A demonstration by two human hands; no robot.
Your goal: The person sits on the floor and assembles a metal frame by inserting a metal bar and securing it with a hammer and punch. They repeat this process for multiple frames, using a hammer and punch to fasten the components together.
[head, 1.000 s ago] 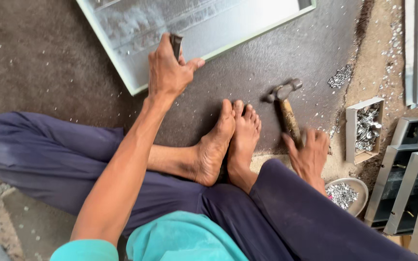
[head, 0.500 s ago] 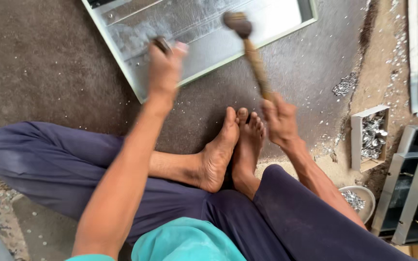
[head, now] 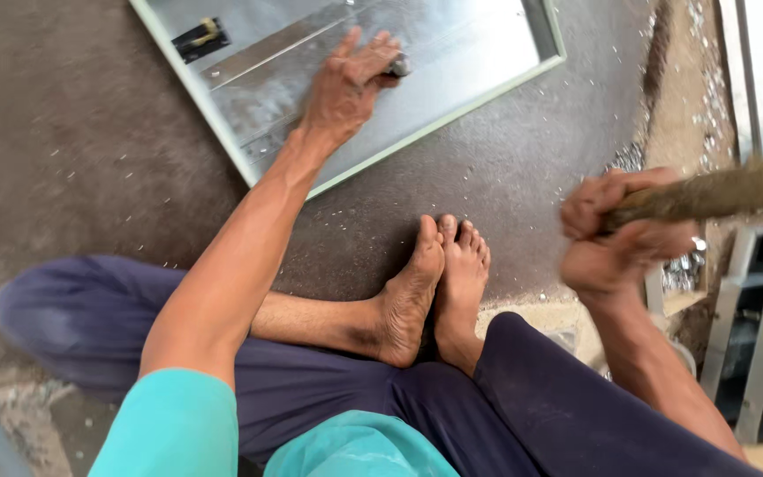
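- Metal tray (head: 479,62), shallow and grey, lies flat on the dark floor (head: 72,159) ahead of the seated person's bare feet (head: 439,283).
- Left hand (head: 346,84) rests on the tray, fingers closed around a small dark tool (head: 396,65) that stands on the sheet.
- Right hand (head: 624,234), blurred, is clenched on a wooden handle (head: 717,190), raised well apart from the tray; its head is out of view.
- Metal channels (head: 761,327) lie at right.

Left arm stretched forward, left hand (head: 346,84) palm down, fingers spread. Right hand (head: 624,234) raised at right, fist clenched tight, blurred. Bare feet together, legs crossed.
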